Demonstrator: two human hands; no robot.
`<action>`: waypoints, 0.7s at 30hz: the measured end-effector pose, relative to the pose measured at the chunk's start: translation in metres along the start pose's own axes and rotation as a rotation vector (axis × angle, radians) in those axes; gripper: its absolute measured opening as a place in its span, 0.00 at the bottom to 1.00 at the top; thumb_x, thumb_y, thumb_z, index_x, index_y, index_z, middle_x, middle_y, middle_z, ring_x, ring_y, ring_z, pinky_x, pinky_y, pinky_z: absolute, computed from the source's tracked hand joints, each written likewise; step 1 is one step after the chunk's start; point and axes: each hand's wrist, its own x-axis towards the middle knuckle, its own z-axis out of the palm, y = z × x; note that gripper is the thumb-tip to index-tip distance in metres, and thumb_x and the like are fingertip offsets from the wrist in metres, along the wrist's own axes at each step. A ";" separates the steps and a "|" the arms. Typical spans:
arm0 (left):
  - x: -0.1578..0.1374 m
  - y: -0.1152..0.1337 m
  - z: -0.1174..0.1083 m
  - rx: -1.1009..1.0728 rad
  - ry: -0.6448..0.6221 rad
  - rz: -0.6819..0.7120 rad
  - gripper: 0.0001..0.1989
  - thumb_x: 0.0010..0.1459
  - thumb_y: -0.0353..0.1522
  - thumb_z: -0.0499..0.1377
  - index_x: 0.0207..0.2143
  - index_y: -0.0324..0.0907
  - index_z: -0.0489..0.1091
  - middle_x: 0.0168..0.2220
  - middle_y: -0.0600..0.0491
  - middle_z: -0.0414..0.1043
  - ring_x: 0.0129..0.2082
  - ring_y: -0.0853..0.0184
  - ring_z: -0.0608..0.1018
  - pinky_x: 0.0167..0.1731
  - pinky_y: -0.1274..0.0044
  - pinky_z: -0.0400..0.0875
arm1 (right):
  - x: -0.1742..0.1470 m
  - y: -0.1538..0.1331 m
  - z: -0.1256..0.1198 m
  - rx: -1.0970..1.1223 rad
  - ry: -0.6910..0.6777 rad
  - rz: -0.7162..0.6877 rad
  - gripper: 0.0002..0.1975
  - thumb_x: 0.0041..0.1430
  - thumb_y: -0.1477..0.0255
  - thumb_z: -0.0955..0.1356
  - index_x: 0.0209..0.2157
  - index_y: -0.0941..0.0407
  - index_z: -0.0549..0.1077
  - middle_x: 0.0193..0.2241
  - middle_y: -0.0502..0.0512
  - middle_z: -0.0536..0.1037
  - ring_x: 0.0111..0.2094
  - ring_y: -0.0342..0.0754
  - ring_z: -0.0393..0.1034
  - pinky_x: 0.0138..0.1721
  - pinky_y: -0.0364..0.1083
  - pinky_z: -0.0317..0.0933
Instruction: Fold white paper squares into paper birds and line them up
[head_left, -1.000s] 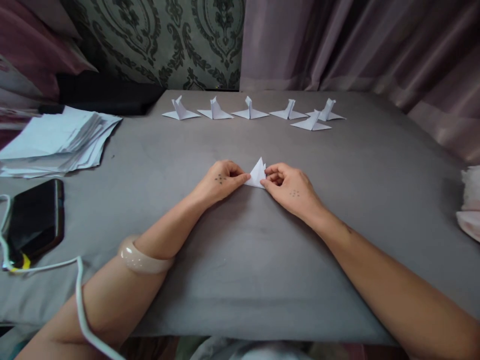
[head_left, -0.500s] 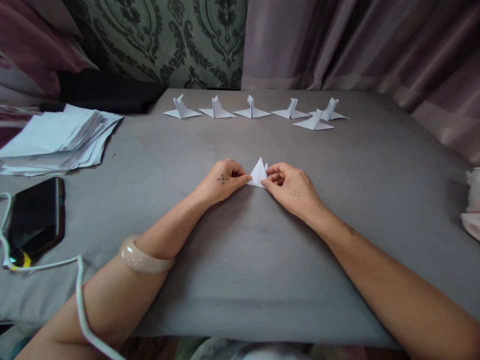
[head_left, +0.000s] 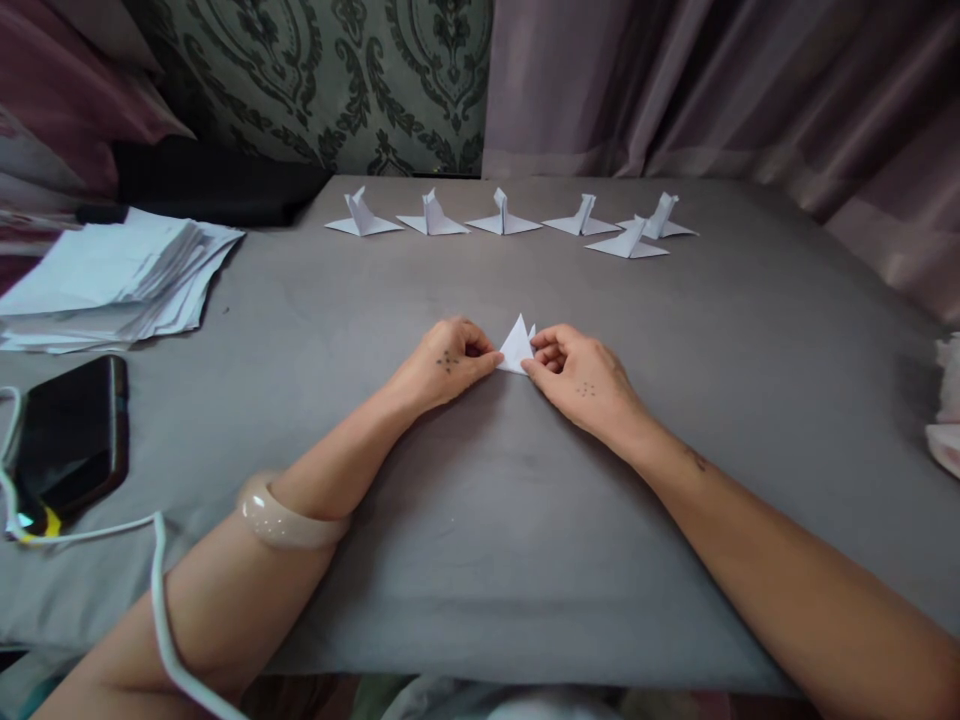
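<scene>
A small white folded paper (head_left: 517, 348) with a pointed top stands between my hands, over the middle of the grey-covered table (head_left: 480, 520). My left hand (head_left: 453, 362) pinches its left lower corner between thumb and fingers. On the other side, my right hand (head_left: 581, 372) grips the right edge, thumb in front and fingers curled behind. A second narrow tip of the paper shows beside the right fingertips; the folds at the back are hidden. Several finished-looking folded paper figures (head_left: 503, 215) with upright necks and flat wings stand in a row at the far side.
A stack of white paper sheets (head_left: 97, 275) lies at the left, in front of a black cloth (head_left: 217, 185). Nearer, a dark phone (head_left: 73, 430) rests by a white cable (head_left: 161, 590) that crosses my left forearm. Curtains (head_left: 637, 90) hang behind the table.
Almost nothing differs. Both hands keep their hold on the folded paper in the same place, with only a very slight shift of the view.
</scene>
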 end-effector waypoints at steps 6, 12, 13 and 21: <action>0.000 -0.001 0.002 0.023 0.005 0.009 0.09 0.55 0.36 0.59 0.28 0.38 0.74 0.35 0.51 0.71 0.29 0.70 0.70 0.31 0.76 0.64 | -0.002 -0.002 0.000 -0.029 -0.016 -0.003 0.10 0.56 0.70 0.68 0.41 0.54 0.72 0.32 0.51 0.79 0.32 0.46 0.73 0.35 0.46 0.62; 0.000 -0.001 0.005 0.051 0.017 0.026 0.07 0.55 0.33 0.60 0.28 0.38 0.74 0.35 0.51 0.70 0.31 0.69 0.70 0.33 0.75 0.65 | -0.004 0.000 0.002 -0.059 -0.007 -0.046 0.11 0.57 0.70 0.67 0.43 0.54 0.70 0.33 0.51 0.79 0.33 0.47 0.73 0.35 0.47 0.62; 0.000 -0.001 0.005 0.058 0.019 0.037 0.07 0.56 0.33 0.60 0.28 0.38 0.73 0.35 0.51 0.70 0.31 0.69 0.70 0.34 0.75 0.65 | -0.005 0.000 0.002 -0.061 -0.005 -0.051 0.11 0.57 0.70 0.66 0.43 0.54 0.70 0.33 0.51 0.79 0.33 0.47 0.73 0.35 0.47 0.62; -0.005 -0.005 0.011 0.154 0.092 0.151 0.04 0.57 0.31 0.59 0.36 0.39 0.68 0.38 0.50 0.66 0.35 0.67 0.70 0.38 0.74 0.67 | -0.009 0.002 0.003 -0.059 0.071 -0.117 0.14 0.57 0.71 0.67 0.46 0.56 0.67 0.45 0.59 0.73 0.33 0.46 0.70 0.38 0.48 0.64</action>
